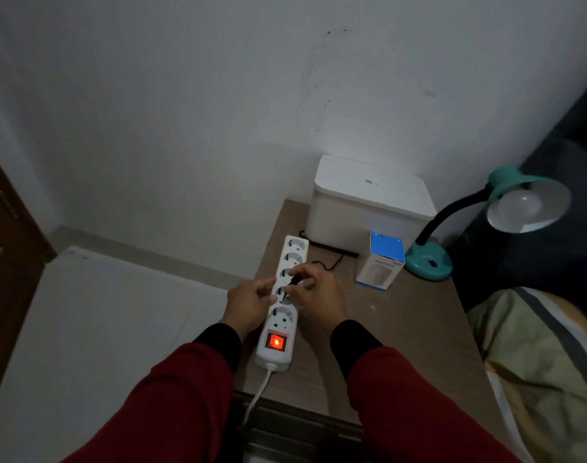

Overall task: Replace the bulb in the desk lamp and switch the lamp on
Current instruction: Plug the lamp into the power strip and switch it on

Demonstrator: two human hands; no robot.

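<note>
Steadying the power strip (278, 309) with the left hand (248, 304) pinched on its edge, the person grips a black plug (294, 280) in the right hand (315, 292) over a middle socket. Lining the pins up squarely before pressing straight down should seat it cleanly. The desk lamp (479, 222), bulb (519, 205) fitted, stands unlit at the tabletop's (402, 329) far right.

**Plug at the power strip**

Your left hand (248, 304) steadies the white five-socket power strip (282, 302) on the brown wooden bedside table (402, 332); its red rocker switch (276, 341) glows. Your right hand (318, 297) pinches a black plug (296, 280) over a middle socket. Teal gooseneck desk lamp (505, 208), white bulb (519, 204) fitted, unlit. Blue-white bulb box (382, 264) beside its base.
</note>
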